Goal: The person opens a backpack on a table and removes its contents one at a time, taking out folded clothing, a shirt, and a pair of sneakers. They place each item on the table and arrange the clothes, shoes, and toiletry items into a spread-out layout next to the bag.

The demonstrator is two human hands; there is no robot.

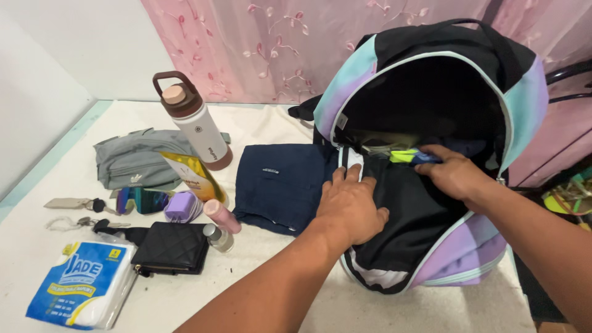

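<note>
A backpack [521, 92] in black, lilac and pale blue lies unzipped on the white cloth-covered table, its main compartment gaping. My left hand [350, 206] presses flat on the black inner front flap, fingers spread. My right hand [453, 172] reaches into the opening and pinches a small yellow-green and blue object [408, 156] at the pocket's edge. The bag's deep interior is dark.
Folded navy garment [280, 185] beside the bag. Further left: white bottle with brown lid [196, 122], grey pouch [132, 159], yellow packet [192, 174], mirrored sunglasses [142, 200], lilac case [180, 206], pink tube [222, 216], black quilted wallet [172, 246], keys [80, 206], tissue pack [83, 282]. Pink curtain behind.
</note>
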